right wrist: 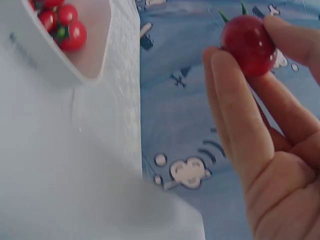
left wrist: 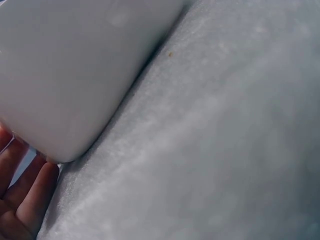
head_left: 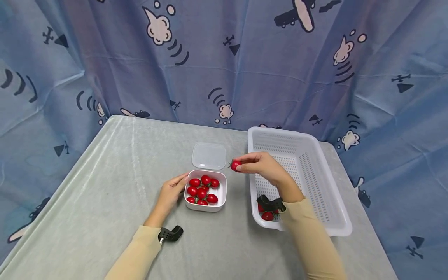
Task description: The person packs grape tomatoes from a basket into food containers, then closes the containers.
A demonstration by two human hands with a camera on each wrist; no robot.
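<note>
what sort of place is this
Probably a makeshift recording spot: a patterned blue curtain hangs behind and beside a cloth-covered table, and a small black device sits at each wrist.

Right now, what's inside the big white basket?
Red tomatoes, in the near left corner of the white basket; slotted floor beyond. The right arm and black wrist camera cover some of the inside; what's beneath them can't be seen.

Wrist camera (head_left: pixel 270 203) partly hides tomatoes (head_left: pixel 267 216) in basket (head_left: pixel 344 228); left wrist view crops box (left wrist: pixel 75 75)

Left hand (head_left: pixel 172 188) outstretched, right hand (head_left: pixel 260 165) pinching
</note>
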